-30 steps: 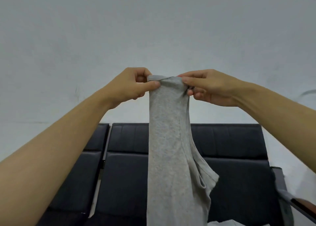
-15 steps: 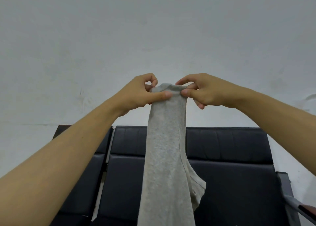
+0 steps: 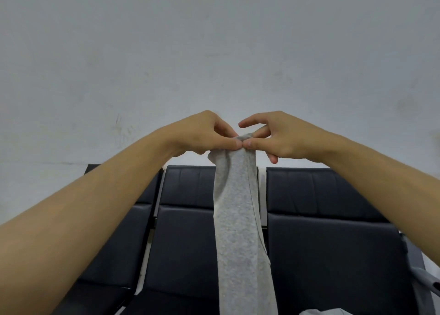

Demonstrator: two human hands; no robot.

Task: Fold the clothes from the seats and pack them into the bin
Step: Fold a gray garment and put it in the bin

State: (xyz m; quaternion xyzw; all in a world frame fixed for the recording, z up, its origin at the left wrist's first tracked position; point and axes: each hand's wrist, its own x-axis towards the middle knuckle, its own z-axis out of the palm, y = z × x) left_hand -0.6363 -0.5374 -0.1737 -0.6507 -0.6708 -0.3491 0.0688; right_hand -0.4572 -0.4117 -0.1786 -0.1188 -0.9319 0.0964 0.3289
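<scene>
A light grey garment [image 3: 238,219] hangs straight down in a narrow strip in front of the black seats [image 3: 333,231]. My left hand [image 3: 204,133] pinches its top edge between thumb and fingers. My right hand [image 3: 278,136] pinches the same edge right beside it, thumb tips almost touching, with its index finger lifted off the cloth. The lower end of the garment runs out of the bottom of the view. The bin is not in view.
A row of black padded seats [image 3: 185,243] with metal gaps between them stands against a plain grey wall [image 3: 214,52]. A grey armrest [image 3: 423,274] is at the far right. Another pale cloth [image 3: 326,312] peeks in at the bottom edge.
My hands have moved closer together, so the held top edge is bunched narrower. The garment hangs as a slimmer strip. The view has tilted down, showing more of the seats.
</scene>
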